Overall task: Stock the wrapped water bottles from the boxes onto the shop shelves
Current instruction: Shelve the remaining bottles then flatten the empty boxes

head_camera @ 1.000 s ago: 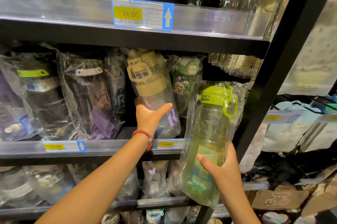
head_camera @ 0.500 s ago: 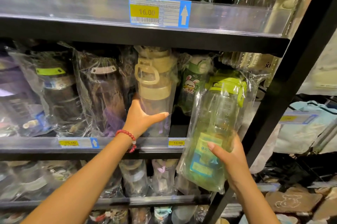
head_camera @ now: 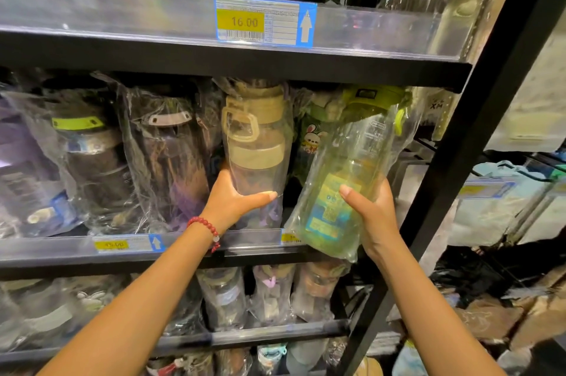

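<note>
the left hand (head_camera: pixel 237 199) grips the lower body of a wrapped bottle with a tan lid (head_camera: pixel 258 145), thumb curled across its front, fingers hidden behind it; that bottle stands upright on the middle shelf (head_camera: pixel 61 248), just above the wrist with its red bead bracelet (head_camera: pixel 205 228). to the right of that hand, the right hand (head_camera: pixel 372 213) holds a wrapped green-lidded bottle (head_camera: pixel 355 167) around its lower half, thumb over the label in front, fingers wrapped behind. this bottle tilts, its lid leaning up and to the right under the upper shelf's edge, its wrapped bottom hanging out past the middle shelf's front strip, below the hand. just left of the left hand stand dark wrapped bottles (head_camera: pixel 165 155). above both hands a price tag (head_camera: pixel 265 20) reads 16.00.
</note>
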The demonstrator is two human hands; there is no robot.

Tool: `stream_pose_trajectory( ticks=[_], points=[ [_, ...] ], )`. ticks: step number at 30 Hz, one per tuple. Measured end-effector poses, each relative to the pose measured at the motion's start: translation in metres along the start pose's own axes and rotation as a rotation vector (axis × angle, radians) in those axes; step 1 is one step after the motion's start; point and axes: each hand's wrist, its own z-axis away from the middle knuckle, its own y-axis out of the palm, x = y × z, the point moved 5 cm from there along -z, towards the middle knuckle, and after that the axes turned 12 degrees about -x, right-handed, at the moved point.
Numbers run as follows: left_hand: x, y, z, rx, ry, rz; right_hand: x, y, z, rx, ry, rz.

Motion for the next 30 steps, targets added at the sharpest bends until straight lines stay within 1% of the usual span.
stream_pose_trajectory(
  ticks=[3,7,11,19,24,27,30],
  points=[
    [-0.001,-0.001,0.001,0.006,-0.011,-0.015,-0.001,0.006,0.001,-0.022,-0.008,-0.052],
    [0.002,-0.002,0.002,0.002,-0.007,-0.030,-0.003,0.018,0.005,-0.123,-0.059,-0.126],
    [-0.002,0.000,0.004,-0.019,0.013,-0.028,-0.006,0.027,0.005,-0.163,-0.076,-0.154],
    [-0.003,0.000,0.004,-0.051,0.009,-0.017,-0.005,0.035,0.007,-0.318,-0.176,-0.072],
    [-0.001,-0.002,0.003,-0.059,0.006,-0.042,-0.007,0.037,0.004,-0.425,-0.202,0.030],
    [-0.003,0.000,0.007,-0.086,0.027,-0.032,-0.013,0.036,0.000,-0.445,-0.205,0.073],
    [-0.006,0.000,0.008,-0.093,0.052,-0.028,-0.017,0.033,-0.005,-0.417,-0.205,0.106]
  ],
)
